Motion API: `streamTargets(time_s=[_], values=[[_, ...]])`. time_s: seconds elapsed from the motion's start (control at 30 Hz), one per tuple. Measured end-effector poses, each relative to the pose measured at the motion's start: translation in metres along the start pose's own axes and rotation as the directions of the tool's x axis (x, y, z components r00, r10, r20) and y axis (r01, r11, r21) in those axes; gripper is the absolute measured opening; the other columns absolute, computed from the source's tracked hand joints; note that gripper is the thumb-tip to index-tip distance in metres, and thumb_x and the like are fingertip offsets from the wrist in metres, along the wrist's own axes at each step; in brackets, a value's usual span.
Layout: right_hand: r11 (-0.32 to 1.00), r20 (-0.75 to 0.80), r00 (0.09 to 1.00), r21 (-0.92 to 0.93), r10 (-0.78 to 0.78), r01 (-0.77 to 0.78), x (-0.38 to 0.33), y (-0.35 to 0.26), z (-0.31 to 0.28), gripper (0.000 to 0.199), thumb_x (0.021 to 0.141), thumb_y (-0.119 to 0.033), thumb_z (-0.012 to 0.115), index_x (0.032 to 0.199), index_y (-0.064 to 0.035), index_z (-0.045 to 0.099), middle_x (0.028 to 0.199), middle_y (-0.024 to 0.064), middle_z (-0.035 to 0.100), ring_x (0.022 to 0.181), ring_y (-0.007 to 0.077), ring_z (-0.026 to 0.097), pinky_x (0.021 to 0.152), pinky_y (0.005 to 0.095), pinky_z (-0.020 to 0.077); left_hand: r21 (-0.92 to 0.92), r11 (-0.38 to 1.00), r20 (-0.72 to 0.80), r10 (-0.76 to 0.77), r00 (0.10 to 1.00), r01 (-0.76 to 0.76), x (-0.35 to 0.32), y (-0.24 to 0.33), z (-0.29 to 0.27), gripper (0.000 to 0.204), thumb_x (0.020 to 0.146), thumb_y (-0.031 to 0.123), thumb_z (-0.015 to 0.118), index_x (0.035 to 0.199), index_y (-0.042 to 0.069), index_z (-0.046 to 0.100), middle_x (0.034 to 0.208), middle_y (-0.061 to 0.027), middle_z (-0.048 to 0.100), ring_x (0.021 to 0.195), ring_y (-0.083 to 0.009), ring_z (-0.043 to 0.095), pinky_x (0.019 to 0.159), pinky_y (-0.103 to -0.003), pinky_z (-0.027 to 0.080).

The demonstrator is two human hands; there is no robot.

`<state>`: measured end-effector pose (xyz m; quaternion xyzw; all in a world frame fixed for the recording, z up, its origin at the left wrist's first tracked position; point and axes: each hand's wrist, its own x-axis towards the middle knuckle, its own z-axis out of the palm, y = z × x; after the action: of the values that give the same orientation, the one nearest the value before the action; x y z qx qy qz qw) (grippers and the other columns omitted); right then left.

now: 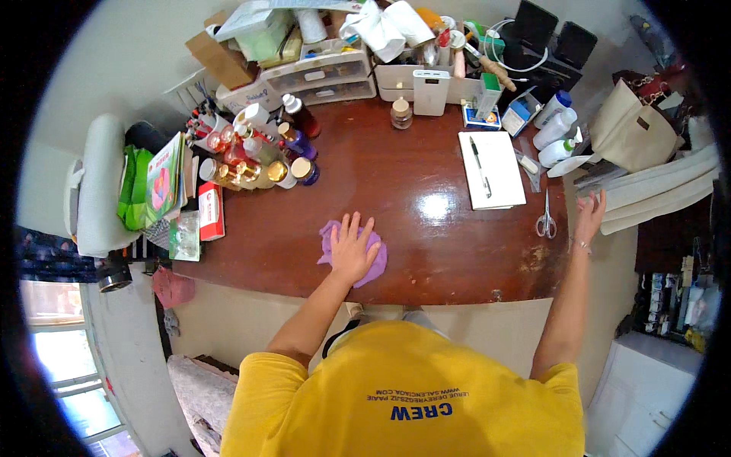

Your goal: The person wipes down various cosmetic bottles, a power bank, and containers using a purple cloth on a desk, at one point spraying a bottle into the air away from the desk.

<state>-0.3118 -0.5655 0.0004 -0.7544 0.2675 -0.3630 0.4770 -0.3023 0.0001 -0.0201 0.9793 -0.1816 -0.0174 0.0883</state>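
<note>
My left hand (352,247) lies flat with spread fingers on a purple cloth (375,263), pressing it onto the glossy dark-brown wooden desk (411,183) near its front edge. My right hand (589,217) is raised at the desk's right end with open fingers, holding nothing. Scissors (545,221) lie on the desk just left of that hand. A white notepad (491,169) with a pen on it lies further back.
Several small bottles (259,156) crowd the desk's back left. Plastic drawer boxes (320,76) and clutter line the back edge. White bottles (556,129) stand at back right. Books and a red box (211,211) sit at left. A beige bag (632,133) stands to the right.
</note>
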Motion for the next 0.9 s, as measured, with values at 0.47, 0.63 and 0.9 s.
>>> streamTargets(time_s=[0.47, 0.63, 0.9], values=[[0.829, 0.932, 0.197, 0.157, -0.304, 0.538, -0.41, -0.206, 0.237, 0.052, 0.088, -0.022, 0.054, 0.137, -0.0105, 0.041, 0.141, 0.0166, 0.039, 0.132, 0.0368, 0.032, 0.111, 0.0465, 0.0219, -0.212, 0.966, 0.009, 0.152, 0.988, -0.147, -0.092, -0.092, -0.026, 0.057, 0.08, 0.018, 0.059, 0.133, 0.004, 0.043, 0.141, -0.015, 0.038, 0.135, -0.0328, 0.029, 0.109, -0.051, 0.023], [0.625, 0.94, 0.039, 0.193, -0.338, 0.756, -0.478, -0.212, 0.248, 0.058, 0.087, -0.027, 0.057, 0.14, -0.0155, 0.036, 0.144, 0.011, 0.035, 0.133, 0.0331, 0.03, 0.11, 0.0508, 0.0202, -0.272, 0.962, -0.036, 0.013, 0.999, -0.023, -0.182, -0.135, -0.045, 0.059, 0.081, 0.017, 0.06, 0.135, 0.004, 0.041, 0.144, -0.0199, 0.032, 0.135, -0.0375, 0.026, 0.109, -0.051, 0.022], [0.639, 0.927, 0.278, -0.055, -0.253, 0.767, -0.489, -0.241, 0.376, 0.056, 0.09, -0.03, 0.05, 0.143, -0.0186, 0.033, 0.148, 0.0103, 0.029, 0.136, 0.0362, 0.023, 0.111, 0.0542, 0.0136, -0.35, 0.904, -0.16, -0.316, 0.935, 0.245, -0.249, -0.22, -0.059, 0.061, 0.086, 0.019, 0.058, 0.141, 0.009, 0.035, 0.148, -0.0198, 0.027, 0.139, -0.0363, 0.021, 0.111, -0.05, 0.019]])
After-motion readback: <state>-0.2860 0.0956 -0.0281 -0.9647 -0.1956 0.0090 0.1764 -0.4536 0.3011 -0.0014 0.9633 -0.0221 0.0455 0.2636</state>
